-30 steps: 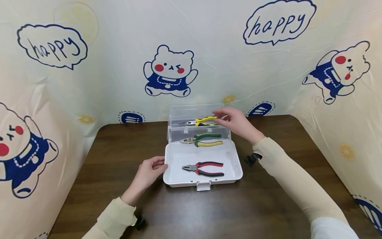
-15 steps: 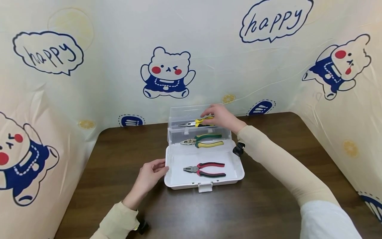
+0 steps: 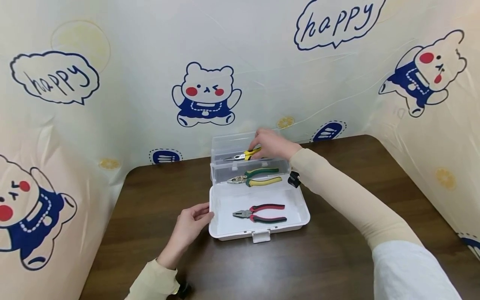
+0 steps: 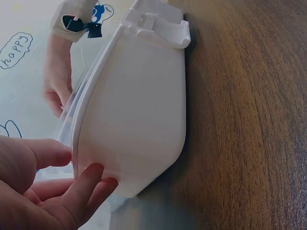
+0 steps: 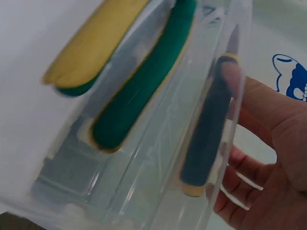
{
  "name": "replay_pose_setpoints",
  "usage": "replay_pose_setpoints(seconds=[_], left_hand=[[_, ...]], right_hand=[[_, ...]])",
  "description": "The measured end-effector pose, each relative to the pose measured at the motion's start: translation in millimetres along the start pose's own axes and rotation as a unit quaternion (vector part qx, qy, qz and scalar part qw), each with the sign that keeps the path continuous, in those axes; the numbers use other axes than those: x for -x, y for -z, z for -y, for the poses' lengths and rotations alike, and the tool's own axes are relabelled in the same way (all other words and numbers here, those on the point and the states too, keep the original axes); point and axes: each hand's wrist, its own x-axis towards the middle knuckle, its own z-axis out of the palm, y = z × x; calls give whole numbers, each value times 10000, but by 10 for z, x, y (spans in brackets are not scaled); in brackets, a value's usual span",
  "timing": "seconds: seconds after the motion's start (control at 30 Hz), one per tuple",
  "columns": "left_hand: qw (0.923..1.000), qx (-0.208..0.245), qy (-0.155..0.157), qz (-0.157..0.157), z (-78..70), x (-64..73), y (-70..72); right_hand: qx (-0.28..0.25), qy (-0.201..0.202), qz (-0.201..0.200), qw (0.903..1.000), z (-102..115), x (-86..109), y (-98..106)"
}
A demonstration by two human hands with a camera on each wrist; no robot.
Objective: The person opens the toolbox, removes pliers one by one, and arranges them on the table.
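A white toolbox [image 3: 223,228] with clear stepped trays stands open on the table. My left hand [image 3: 187,227] holds its left side; in the left wrist view the thumb lies at the rim, the fingers against the white outer wall [image 4: 136,91]. My right hand [image 3: 276,145] grips the handles of yellow-and-black needle-nose pliers [image 3: 248,155] at the uppermost tray. Seen through clear plastic in the right wrist view, a dark handle [image 5: 208,129] lies by the thumb. Pliers with green and yellow handles [image 3: 263,182] lie in the middle tray. Red-and-black combination pliers [image 3: 262,213] lie in the white bottom.
The box's white latch [image 3: 261,236] hangs at the front. Brown wooden table [image 3: 240,271] surrounds the box. Behind and beside the table hangs a pale curtain [image 3: 150,104] with bear prints.
My right hand has moved left along the yellow-and-black pliers, from the handle ends to farther up the handles, and now grips them. My left hand stays at the box's left side.
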Motion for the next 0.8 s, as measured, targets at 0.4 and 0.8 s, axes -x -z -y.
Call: replay_pose_setpoints(seconds=[0.4, 0.8], left_hand=[[10000, 66, -23, -61, 19, 17, -55], [10000, 32, 33, -46, -5, 1, -22]], right_hand=[[-237, 326, -299, 9987, -9, 58, 27], [-647, 81, -662, 9957, -44, 182, 120]])
